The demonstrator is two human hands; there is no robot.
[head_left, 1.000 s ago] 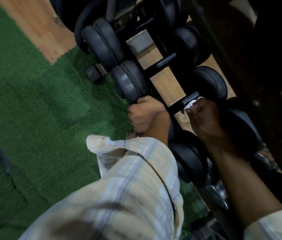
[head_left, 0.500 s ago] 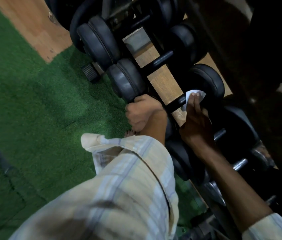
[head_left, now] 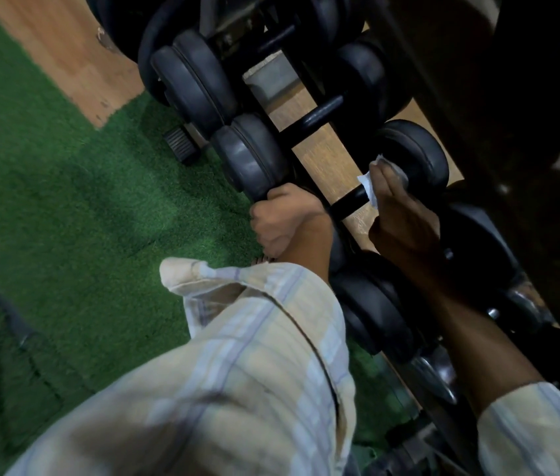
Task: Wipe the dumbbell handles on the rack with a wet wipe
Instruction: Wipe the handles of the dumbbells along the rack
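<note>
A: So, which step?
B: Mid-wipe. R hand [head_left: 400,214] has fingers [head_left: 386,180] curled round the wet wipe [head_left: 367,185] on the dumbbell handle [head_left: 349,201], hard by the far head, low on the rack [head_left: 323,156].
A: L hand [head_left: 282,219]?
B: Fist clamped on the near end, steadying it; arm reaches straight in.
A: Next?
B: Prob. drag the wipe along the bar, then the next handle.

text: none legible | dumbbell heads [head_left: 251,156]: dark, blurred, no readable numbers or brand | rack [head_left: 326,156]: wooden rail, upper centre, no label | signs: none readable
</note>
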